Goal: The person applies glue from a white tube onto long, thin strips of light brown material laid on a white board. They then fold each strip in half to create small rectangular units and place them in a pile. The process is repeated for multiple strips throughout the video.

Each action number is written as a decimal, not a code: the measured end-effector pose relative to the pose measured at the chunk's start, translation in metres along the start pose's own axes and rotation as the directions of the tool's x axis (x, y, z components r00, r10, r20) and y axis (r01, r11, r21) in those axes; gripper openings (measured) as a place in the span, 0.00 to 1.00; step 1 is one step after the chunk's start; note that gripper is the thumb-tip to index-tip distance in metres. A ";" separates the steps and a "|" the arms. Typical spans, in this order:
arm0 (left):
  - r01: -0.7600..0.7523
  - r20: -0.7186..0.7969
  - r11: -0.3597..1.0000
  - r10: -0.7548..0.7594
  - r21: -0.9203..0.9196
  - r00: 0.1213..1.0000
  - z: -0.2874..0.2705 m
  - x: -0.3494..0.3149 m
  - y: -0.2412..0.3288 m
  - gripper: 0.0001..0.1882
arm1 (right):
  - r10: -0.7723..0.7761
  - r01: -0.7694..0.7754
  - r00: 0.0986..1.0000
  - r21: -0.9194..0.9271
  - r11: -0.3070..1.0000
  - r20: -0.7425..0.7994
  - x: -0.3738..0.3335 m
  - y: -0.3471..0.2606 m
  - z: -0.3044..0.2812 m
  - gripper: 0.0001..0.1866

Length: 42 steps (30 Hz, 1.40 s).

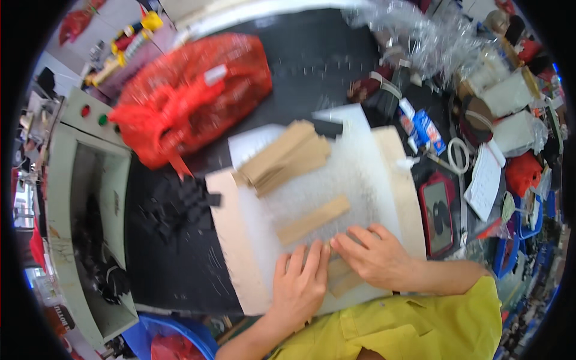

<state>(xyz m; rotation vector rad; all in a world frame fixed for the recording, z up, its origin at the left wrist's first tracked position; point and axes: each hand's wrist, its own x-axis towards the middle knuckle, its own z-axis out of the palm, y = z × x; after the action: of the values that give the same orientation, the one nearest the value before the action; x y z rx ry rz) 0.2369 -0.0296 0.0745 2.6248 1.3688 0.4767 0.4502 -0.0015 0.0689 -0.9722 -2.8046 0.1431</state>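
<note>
My left hand (301, 282) and my right hand (378, 258) meet at their fingertips over a white sheet (366, 174) on a pale board (225, 219). Both hands have their fingers closed at the edge of a tan strip (343, 281), which shows partly beneath and between them. My fingers hide much of that strip. Just beyond them another tan strip (313, 219) lies flat and slanted. Farther off, a fanned stack of tan strips (287, 156) rests on the sheet's far left part.
A red plastic bag (198, 96) lies far left, above a heap of black pieces (177, 210). A grey metal housing (60, 198) stands at left. Right of the board are a phone (437, 215), a blue-and-white tube (427, 129), a notepad (483, 180) and clear plastic wrap (432, 42).
</note>
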 end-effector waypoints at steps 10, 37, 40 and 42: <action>0.307 -0.277 0.926 -0.361 -0.222 0.890 0.021 0.003 -0.048 0.12 | 0.250 -0.176 0.911 0.239 0.955 -0.329 0.031 0.046 0.019 0.17; 0.076 -0.321 0.899 -0.231 -0.431 0.919 0.033 0.028 -0.042 0.14 | 0.322 -0.155 0.900 0.475 0.866 -0.293 0.029 0.026 0.023 0.22; 0.068 -0.279 0.912 -0.194 -0.405 0.940 0.031 0.026 -0.045 0.17 | 0.298 -0.175 0.920 0.413 0.894 -0.255 0.018 0.028 0.025 0.25; 0.055 -0.266 0.919 -0.170 -0.391 0.949 0.032 0.024 -0.047 0.20 | 0.286 -0.161 0.930 0.441 0.883 -0.233 0.014 0.030 0.030 0.27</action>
<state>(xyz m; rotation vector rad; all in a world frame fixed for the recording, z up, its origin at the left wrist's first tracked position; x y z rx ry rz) 0.2245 0.0180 0.0365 2.2091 1.3326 1.0383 0.4518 0.0296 0.0366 -1.1005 -2.2522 0.5541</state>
